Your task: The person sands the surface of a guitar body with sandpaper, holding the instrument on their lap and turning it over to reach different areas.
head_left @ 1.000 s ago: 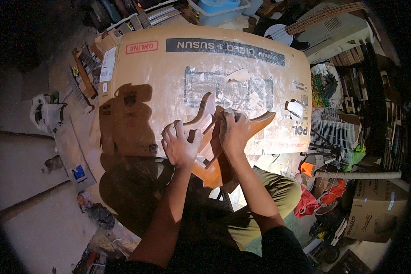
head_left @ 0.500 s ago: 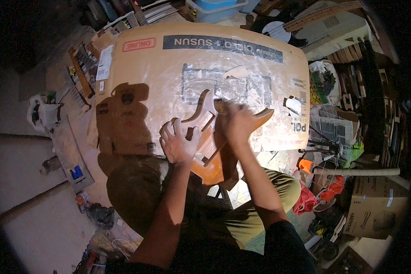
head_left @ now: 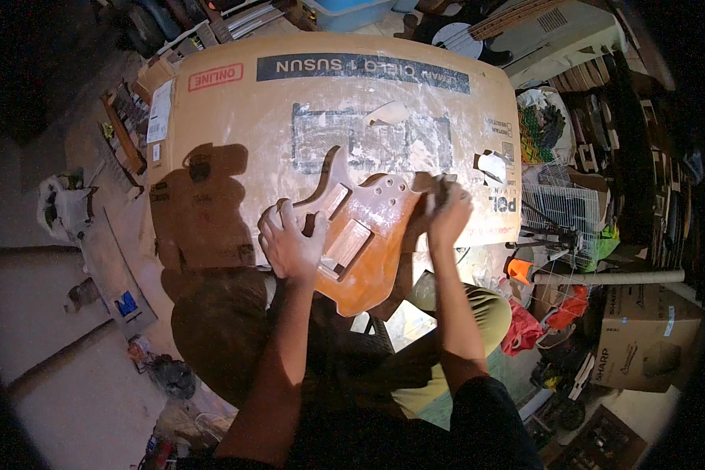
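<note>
An orange-brown electric guitar body (head_left: 376, 251) with routed cavities and a dusty film lies tilted over my lap and the near edge of a flat cardboard box (head_left: 235, 117). My left hand (head_left: 290, 244) grips its left edge, thumb by a cavity and fingers curled on the rim. At the right horn, my right hand (head_left: 449, 215) is closed with its fingers pressed together. Something dark shows at those fingertips, too shadowed to name. A thin tan scrap (head_left: 388, 113) rests on the box beyond the guitar body.
Pale dust covers the box top. To the right stand a white wire rack (head_left: 560, 207), a long pale pole (head_left: 611, 277) with an orange end, and another carton (head_left: 646, 341). A blue-tinted plastic tub (head_left: 352, 14) sits at the far side.
My right hand has moved right, from over the body's upper middle to its right horn, uncovering the holes there. My left hand keeps its grip. The whole view has shifted slightly.
</note>
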Available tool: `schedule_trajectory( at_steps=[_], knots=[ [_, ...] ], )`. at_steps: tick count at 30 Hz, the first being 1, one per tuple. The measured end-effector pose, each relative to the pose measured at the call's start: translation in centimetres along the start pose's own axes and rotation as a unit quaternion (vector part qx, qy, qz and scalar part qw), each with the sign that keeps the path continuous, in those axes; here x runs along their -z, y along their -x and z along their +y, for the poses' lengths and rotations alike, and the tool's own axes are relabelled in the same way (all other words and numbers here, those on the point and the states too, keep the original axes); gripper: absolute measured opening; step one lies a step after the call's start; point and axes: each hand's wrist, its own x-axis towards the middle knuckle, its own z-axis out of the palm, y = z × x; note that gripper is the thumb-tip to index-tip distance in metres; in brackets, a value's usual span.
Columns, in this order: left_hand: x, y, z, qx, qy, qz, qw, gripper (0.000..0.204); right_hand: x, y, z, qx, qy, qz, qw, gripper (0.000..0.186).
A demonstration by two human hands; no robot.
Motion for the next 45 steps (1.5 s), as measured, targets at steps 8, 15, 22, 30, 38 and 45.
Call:
schedule_trajectory(
  at_steps=[8, 15, 22, 30, 38, 45],
  knots=[
    [0.1, -0.4, 0.4, 0.014, 0.009, -0.003, 1.0, 0.068, 0.5, -1.4, 0.5, -0.02, 0.009, 0.011, 1.0, 0.023],
    [0.0, 0.0, -0.2, 0.02, 0.043, -0.011, 0.999, 0.064, -0.3, 3.0, 0.1, 0.094, 0.007, -0.068, 0.993, 0.017],
    [0.1, -0.3, 0.8, 0.034, 0.057, -0.018, 0.998, 0.065, -2.0, 7.2, -0.8, -0.006, -0.02, -0.095, 0.995, 0.021],
    [0.2, -0.1, 0.6, 0.013, 0.012, -0.003, 1.0, 0.066, -2.8, 4.8, 3.6, 0.006, 0.009, -0.009, 1.0, 0.023],
    [0.6, -0.2, -0.3, 0.017, -0.022, -0.005, 1.0, 0.068, -0.2, 0.2, 2.0, 0.035, 0.003, -0.009, 0.999, 0.034],
    [0.2, 0.0, -0.5, 0.017, -0.009, 0.0, 1.0, 0.069, -1.2, 3.2, 4.1, 0.112, 0.072, -0.151, 0.979, 0.025]
  ],
)
